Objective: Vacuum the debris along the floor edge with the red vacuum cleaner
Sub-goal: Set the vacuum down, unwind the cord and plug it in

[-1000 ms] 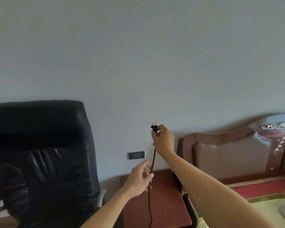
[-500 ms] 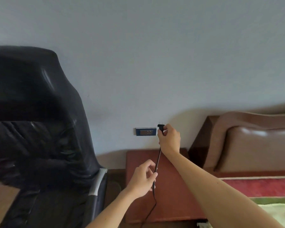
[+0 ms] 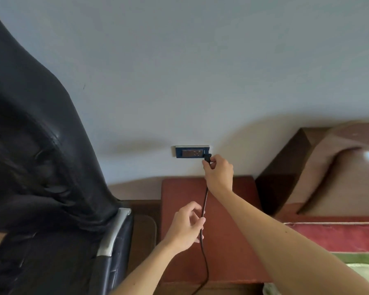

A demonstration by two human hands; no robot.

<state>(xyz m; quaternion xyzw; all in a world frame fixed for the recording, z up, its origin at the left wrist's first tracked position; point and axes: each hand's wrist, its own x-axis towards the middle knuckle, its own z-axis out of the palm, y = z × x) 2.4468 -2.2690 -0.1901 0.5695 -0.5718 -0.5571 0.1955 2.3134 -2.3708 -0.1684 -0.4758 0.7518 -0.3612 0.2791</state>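
Since the earlier frame, your right hand (image 3: 218, 174) had brought the plug (image 3: 207, 158) from just beside the wall socket (image 3: 191, 152) to touch its right end.
Your right fingers (image 3: 213, 161) were curled around the plug, and your left hand (image 3: 186, 227) pinched the black cord (image 3: 205, 201) lower down, above the red-brown desk (image 3: 232, 220). I could not tell if the pins were already inside the socket. In my judgement the task was only at its beginning: the power was about to be connected, and all the vacuuming along the floor edge remained. The red vacuum cleaner itself was not in view; only its cord showed, running down out of the picture. No debris and no container could be seen. A black chair (image 3: 41, 167) stood at the left and a bed headboard (image 3: 339, 177) at the right.
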